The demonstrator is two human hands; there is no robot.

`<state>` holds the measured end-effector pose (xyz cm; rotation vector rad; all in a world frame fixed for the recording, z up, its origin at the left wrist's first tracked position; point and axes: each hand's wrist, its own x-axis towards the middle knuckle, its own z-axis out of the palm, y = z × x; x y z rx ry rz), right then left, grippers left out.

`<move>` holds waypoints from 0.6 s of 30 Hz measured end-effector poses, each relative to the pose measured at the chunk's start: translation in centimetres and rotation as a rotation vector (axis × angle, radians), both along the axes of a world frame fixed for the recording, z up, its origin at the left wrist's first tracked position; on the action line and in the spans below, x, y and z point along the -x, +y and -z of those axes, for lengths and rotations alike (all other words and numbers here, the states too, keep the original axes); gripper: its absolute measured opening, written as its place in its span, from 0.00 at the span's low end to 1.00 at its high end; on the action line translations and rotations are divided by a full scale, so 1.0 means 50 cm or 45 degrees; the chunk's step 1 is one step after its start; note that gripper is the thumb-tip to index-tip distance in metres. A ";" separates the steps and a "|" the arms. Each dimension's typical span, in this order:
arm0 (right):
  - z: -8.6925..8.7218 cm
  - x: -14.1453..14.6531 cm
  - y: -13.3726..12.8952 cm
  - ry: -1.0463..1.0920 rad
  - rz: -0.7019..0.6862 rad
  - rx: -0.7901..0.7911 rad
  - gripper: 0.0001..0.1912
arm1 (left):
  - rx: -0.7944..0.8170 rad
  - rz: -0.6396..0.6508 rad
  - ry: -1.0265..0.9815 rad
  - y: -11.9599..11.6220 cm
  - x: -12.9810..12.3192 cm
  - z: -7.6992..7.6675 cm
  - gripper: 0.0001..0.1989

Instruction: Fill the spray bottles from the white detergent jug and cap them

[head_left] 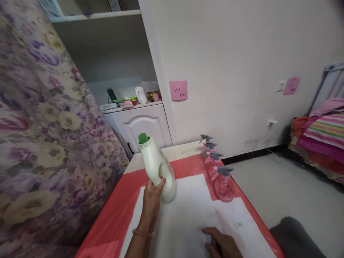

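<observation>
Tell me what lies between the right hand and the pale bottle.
In the head view, only a stretch of the white sheet lies between the right hand and the pale bottle.

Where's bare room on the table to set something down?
Free: white sheet between the pale bottle in the left hand and the right hand; also red cloth left of that sheet. Crowded: right side, spray bottles in a row.

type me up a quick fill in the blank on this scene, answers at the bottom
1. The left hand holds a pale jug with a ____ piece in its mouth.
2. Counting trigger heads, the spray bottles number ____.
3. Both notes on the wall are ____.
4. The curtain is patterned with ____.

Missing words: green; four; pink; flowers
</observation>
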<state>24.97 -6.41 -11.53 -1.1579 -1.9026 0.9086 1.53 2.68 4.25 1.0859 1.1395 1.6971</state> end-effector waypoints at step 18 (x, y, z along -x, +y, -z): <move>-0.110 -0.187 0.121 0.400 0.695 -0.067 0.21 | 0.180 0.013 0.347 -0.096 0.013 0.097 0.23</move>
